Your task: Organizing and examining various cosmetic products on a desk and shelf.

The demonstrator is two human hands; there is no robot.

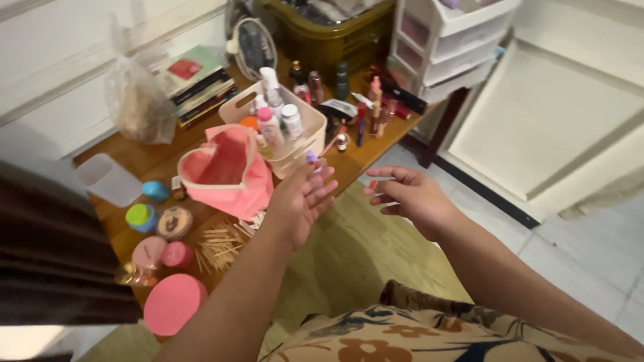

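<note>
My left hand hovers palm up at the edge of the wooden table, fingers spread and holding nothing. Its fingertips are next to a small purple-capped item and a pink fabric pouch that stands open. My right hand floats off the table's edge over the floor, with its fingers loosely apart and pointing toward the left hand. A cream basket holding several bottles sits just behind the pouch.
Round tins and lids, a large pink lid and a pile of thin wooden sticks lie at the near left. Behind are a clear tub, plastic bag, books, loose cosmetics and a white drawer unit.
</note>
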